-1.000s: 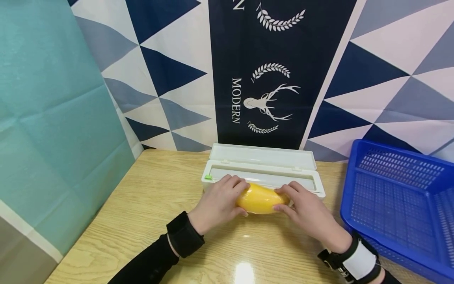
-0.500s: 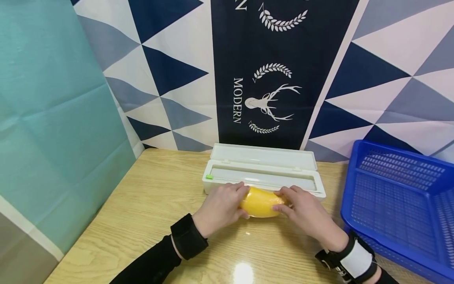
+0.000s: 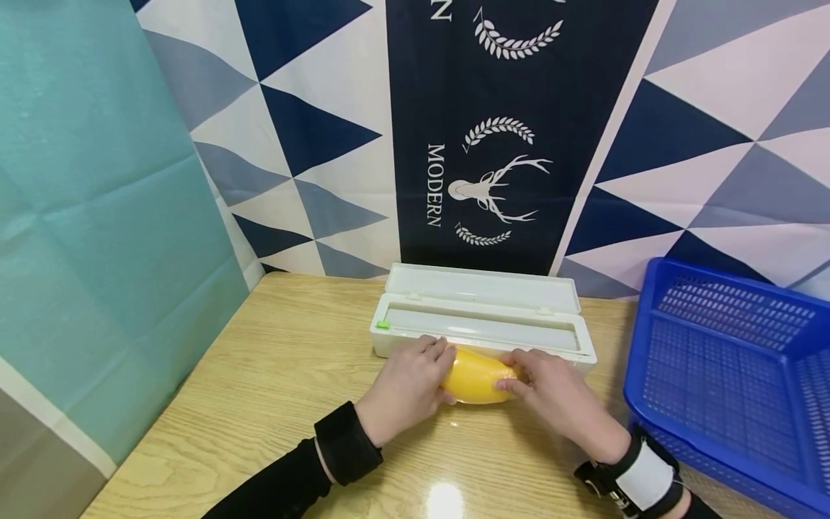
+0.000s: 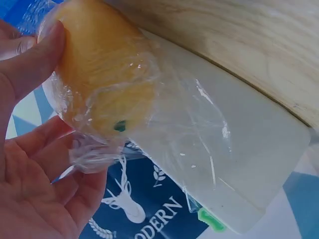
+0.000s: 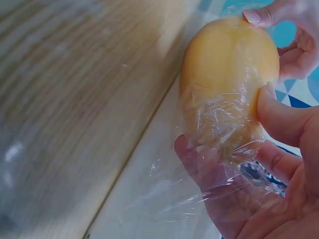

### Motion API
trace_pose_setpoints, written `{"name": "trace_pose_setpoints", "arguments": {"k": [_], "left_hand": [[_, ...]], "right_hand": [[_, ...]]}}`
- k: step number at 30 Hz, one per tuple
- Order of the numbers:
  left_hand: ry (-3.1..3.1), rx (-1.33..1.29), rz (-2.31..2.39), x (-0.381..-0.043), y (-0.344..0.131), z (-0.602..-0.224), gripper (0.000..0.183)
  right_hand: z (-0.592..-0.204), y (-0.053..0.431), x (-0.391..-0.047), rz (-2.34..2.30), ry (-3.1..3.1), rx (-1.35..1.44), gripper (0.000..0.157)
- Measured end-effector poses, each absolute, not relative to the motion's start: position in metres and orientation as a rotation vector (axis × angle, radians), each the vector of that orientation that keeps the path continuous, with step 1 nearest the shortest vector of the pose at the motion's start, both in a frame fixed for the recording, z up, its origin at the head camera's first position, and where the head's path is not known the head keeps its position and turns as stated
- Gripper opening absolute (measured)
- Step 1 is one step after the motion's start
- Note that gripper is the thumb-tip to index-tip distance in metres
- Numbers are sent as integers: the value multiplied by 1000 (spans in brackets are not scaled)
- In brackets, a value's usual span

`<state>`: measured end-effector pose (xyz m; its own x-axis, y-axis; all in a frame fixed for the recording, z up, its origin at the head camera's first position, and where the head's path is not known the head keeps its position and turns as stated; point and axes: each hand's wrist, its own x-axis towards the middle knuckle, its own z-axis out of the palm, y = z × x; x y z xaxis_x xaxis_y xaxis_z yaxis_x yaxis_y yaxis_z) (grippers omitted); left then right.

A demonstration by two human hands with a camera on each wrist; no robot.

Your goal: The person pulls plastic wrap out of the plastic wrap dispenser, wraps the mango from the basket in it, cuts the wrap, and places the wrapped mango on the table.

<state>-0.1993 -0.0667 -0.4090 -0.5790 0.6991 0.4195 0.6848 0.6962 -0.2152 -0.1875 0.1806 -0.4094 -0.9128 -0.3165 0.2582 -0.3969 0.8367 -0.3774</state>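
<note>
Yellow oval object (image 3: pixel 475 376), head view: it lies between the left hand (image 3: pixel 410 380) and the right hand (image 3: pixel 554 389), just in front of a long white box (image 3: pixel 480 326) on the desk (image 3: pixel 292 346). Both hands grip its ends, hiding them; whether its underside touches the desk cannot be told. The lid (image 3: pixel 483 287) of the box is raised, and part of the box's near side is covered by the hands. A blue basket (image 3: pixel 713 382) is cut off by the right edge. On the printed wall covering (image 3: pixel 421 94), "MODERN" reads sideways beside a deer's head (image 3: pixel 476 189); of a word higher up, only "N" is in frame.

Left wrist view: clear film (image 4: pixel 199 129) wraps the object and spreads loosely in front of the box. The left hand's thumb lies on the object, its other fingers partly veiled by film. A small dark green mark (image 4: pixel 120 126) on the yellow surface is too blurred to read. Below, "ODERN" is legible, the leading letter lost at the frame's edge. A green tab (image 4: pixel 211 219) shows at the box's end.

Right wrist view: the right hand's thumb presses the object's side, its fingers showing indistinctly through film; the left hand holds the far end and is cut off at the right edge.
</note>
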Motion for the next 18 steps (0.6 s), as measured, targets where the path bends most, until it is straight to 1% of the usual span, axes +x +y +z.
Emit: {"name": "trace_pose_setpoints", "arguments": {"k": [3,11,18], "left_hand": [[-2441,-1060,89,-197,-66,-413,73],[-2461,-1081,78,-197,-67,-411,64],[-2466,-1103,-63,-199,-75,-411,48]], "right_hand": [[-413,179,-187,631,-2827,557,35],[-413,181,-186,623,-2800,563,38],[-411,181,-184,600,-2817,591,41]]}}
